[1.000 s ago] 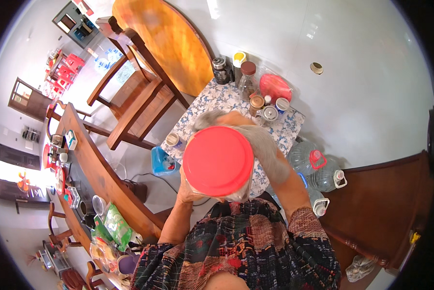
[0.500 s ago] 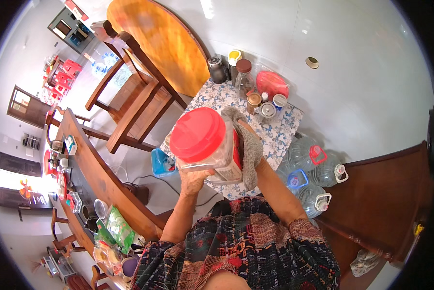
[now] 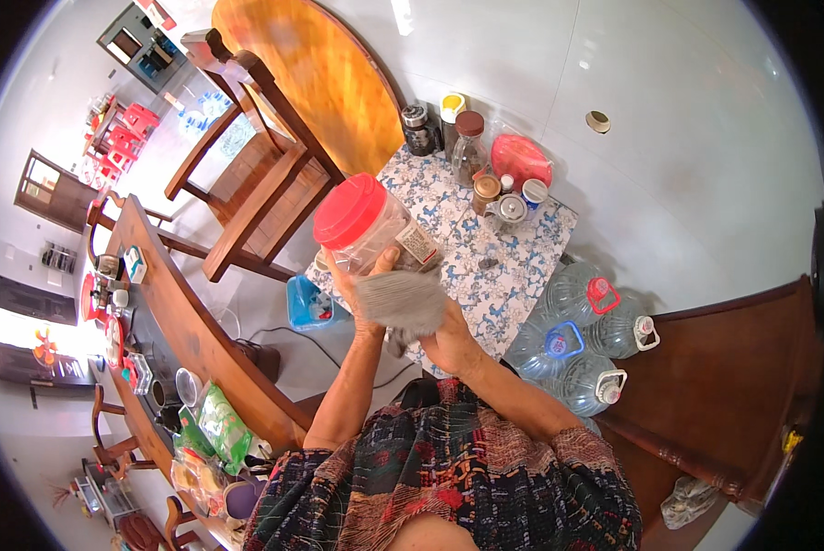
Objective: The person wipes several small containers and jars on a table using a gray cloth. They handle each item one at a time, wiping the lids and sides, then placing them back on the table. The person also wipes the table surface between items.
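A clear plastic jar (image 3: 384,237) with a red screw lid and a printed label hangs tilted in the air over the small table. My left hand (image 3: 346,286) grips it from the left and below, its thumb on the jar's side. In my right hand (image 3: 452,342) is a grey knitted cloth (image 3: 401,301), bunched at the jar's lower near side and partly covering my left hand. My right fingertips are hidden behind the cloth. Below the jar spreads the tabletop (image 3: 522,253) with a blue floral cover.
At the table's back stand a dark canister (image 3: 418,130), a brown-lidded jar (image 3: 469,151), a small teapot (image 3: 511,209) and a red package (image 3: 520,160). Several big water bottles (image 3: 572,344) crowd the right. A wooden chair (image 3: 256,165) and a blue bin (image 3: 309,303) stand left.
The jar has shifted left and tipped, showing more of its side. My right hand and the cloth have moved from the jar's right side to its lower near side.
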{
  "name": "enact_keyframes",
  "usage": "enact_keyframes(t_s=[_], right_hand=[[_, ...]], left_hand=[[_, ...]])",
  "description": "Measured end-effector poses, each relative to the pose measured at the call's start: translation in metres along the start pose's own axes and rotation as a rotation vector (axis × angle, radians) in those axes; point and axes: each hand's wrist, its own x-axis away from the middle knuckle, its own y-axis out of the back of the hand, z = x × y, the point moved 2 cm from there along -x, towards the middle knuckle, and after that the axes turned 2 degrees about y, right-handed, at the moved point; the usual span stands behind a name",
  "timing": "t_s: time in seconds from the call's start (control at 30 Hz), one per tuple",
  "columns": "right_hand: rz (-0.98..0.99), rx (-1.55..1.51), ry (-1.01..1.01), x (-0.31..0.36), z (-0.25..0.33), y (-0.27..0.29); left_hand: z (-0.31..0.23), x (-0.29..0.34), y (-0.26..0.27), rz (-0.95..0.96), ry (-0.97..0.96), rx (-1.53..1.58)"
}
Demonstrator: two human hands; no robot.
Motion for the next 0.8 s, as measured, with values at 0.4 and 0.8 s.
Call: enact_keyframes(t_s=[0.4,0.8], right_hand=[[-0.214,1.503,1.104,-0.006,0.061,-0.040],[0.137,0.432,0.092,-0.053,0.128,-0.021]], left_hand=[[-0.001,0.024,0.004,0.055,0.046,-0.061],[-0.024,0.040,0.009,0.435,-0.122,-0.363]])
